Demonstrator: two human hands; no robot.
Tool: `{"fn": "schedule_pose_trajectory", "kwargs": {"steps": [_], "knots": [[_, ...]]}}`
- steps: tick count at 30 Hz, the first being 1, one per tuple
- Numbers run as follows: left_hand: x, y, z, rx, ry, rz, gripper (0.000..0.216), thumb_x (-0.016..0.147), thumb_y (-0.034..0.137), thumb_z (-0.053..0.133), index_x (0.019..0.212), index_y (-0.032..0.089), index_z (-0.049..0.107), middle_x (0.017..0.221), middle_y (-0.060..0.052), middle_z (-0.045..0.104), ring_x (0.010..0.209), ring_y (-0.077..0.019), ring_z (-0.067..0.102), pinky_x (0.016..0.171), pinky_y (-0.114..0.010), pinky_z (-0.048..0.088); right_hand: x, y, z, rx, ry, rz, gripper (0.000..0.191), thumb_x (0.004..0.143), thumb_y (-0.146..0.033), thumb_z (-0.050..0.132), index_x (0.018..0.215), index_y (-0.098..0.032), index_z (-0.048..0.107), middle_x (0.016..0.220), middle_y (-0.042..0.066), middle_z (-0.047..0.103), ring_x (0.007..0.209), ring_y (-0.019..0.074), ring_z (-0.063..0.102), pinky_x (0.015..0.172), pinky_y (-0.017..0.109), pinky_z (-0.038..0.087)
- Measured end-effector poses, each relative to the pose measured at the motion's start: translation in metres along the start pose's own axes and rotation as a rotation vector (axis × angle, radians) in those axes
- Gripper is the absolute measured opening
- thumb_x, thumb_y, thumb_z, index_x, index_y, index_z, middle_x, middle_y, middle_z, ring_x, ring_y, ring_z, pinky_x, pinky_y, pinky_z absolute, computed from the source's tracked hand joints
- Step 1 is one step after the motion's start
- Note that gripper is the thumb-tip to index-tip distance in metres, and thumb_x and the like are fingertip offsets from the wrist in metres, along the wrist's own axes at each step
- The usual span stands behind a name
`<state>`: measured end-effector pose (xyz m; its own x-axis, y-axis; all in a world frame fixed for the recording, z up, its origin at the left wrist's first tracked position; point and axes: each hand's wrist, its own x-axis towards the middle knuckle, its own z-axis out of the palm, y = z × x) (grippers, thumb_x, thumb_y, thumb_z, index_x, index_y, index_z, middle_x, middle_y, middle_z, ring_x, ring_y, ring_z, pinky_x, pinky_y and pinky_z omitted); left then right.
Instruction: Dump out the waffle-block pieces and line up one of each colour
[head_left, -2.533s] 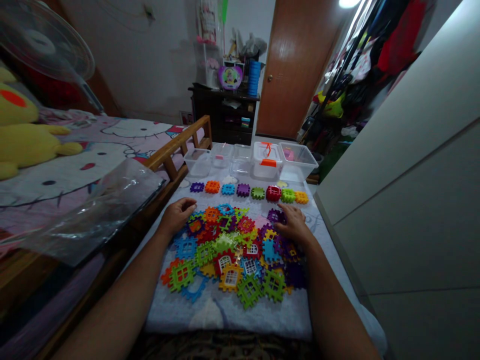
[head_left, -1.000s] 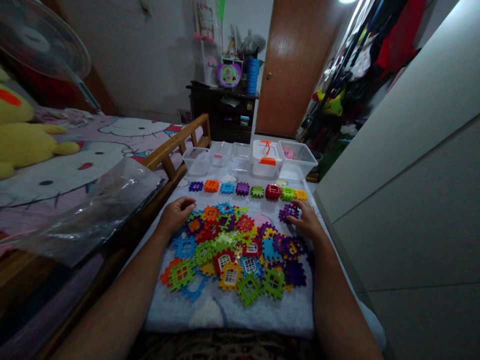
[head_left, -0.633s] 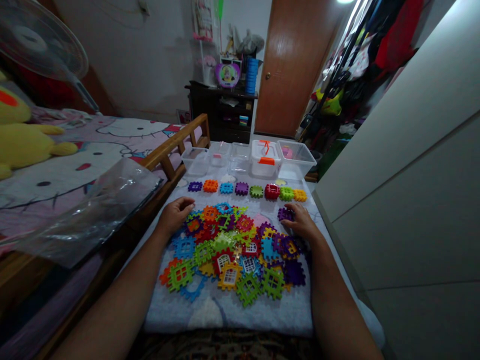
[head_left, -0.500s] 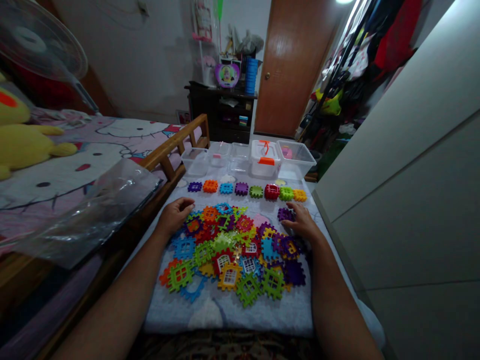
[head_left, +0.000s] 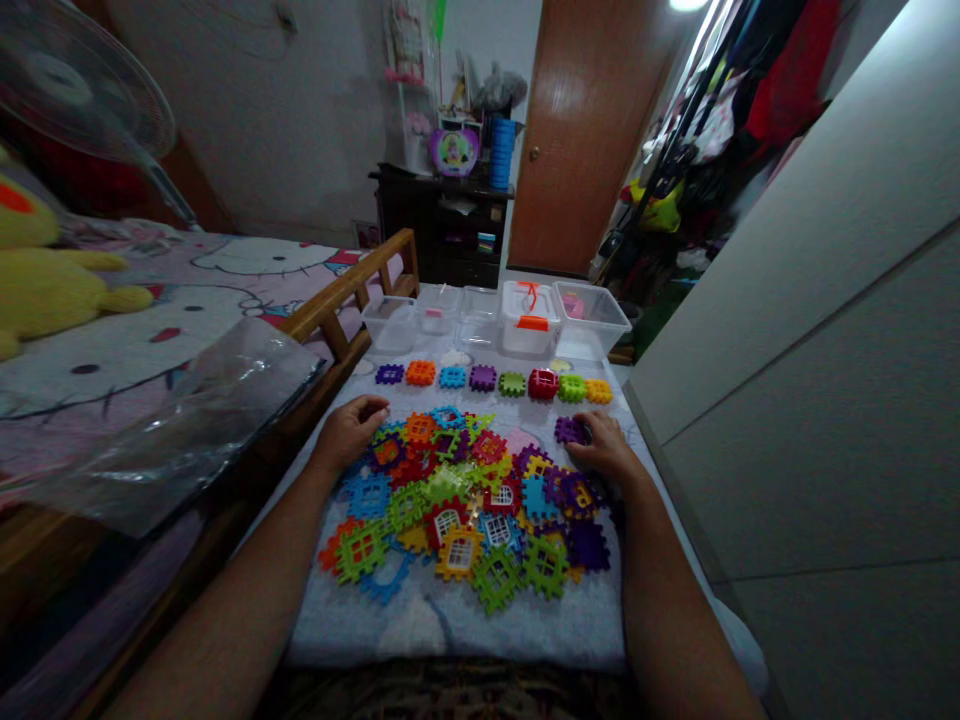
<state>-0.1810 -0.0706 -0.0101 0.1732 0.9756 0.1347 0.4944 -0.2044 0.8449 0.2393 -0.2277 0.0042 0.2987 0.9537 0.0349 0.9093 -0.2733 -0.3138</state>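
A loose pile of colourful plastic interlocking building blocks (head_left: 446,485), square with notched edges and some with window grilles, covers the middle of the cloth-covered table (head_left: 420,635). Beyond the pile's left end rests my left hand (head_left: 351,432), its fingers loosely bent and nothing visible in them. On the far right side my right hand (head_left: 606,448) has thumb and fingers on the right edge of a purple interlocking block (head_left: 571,430), lying just beyond the pile. Farther back runs a row of single blocks, among them an orange block (head_left: 421,373), a red block (head_left: 544,384) and a yellow block (head_left: 598,391).
Clear plastic boxes (head_left: 391,325) line the table's far end, one lidded box (head_left: 531,320) with orange clips. A wooden bed rail (head_left: 352,285) and a plastic bag (head_left: 187,430) are at the left. A pale cabinet (head_left: 817,400) borders the right side.
My right hand's fingers have closed in on the purple block's right edge, and the block shows more plainly now. My left hand and the pile stay as they were.
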Motion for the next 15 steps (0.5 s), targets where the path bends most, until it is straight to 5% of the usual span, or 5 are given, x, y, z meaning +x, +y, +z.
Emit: {"fn": "schedule_pose_trajectory", "kwargs": {"steps": [10, 15], "knots": [[0.000, -0.001, 0.000, -0.012, -0.006, -0.004, 0.045, 0.070, 0.055, 0.062, 0.093, 0.017, 0.069, 0.089, -0.007, 0.074, 0.085, -0.0250, 0.069, 0.084, -0.035, 0.052, -0.002, -0.004, -0.005, 0.007, -0.001, 0.014, 0.042, 0.071, -0.031, 0.071, 0.111, -0.021, 0.069, 0.116, 0.010, 0.063, 0.112, 0.0293, 0.055, 0.093, 0.038, 0.043], [0.000, -0.001, 0.000, -0.006, -0.005, 0.009, 0.045, 0.071, 0.055, 0.061, 0.093, 0.017, 0.069, 0.089, -0.007, 0.074, 0.085, -0.0249, 0.068, 0.084, -0.036, 0.051, -0.002, -0.019, -0.021, -0.001, 0.127, -0.025, 0.046, 0.072, -0.035, 0.070, 0.115, -0.021, 0.066, 0.120, 0.011, 0.061, 0.116, 0.0328, 0.053, 0.096, 0.045, 0.041]]}}
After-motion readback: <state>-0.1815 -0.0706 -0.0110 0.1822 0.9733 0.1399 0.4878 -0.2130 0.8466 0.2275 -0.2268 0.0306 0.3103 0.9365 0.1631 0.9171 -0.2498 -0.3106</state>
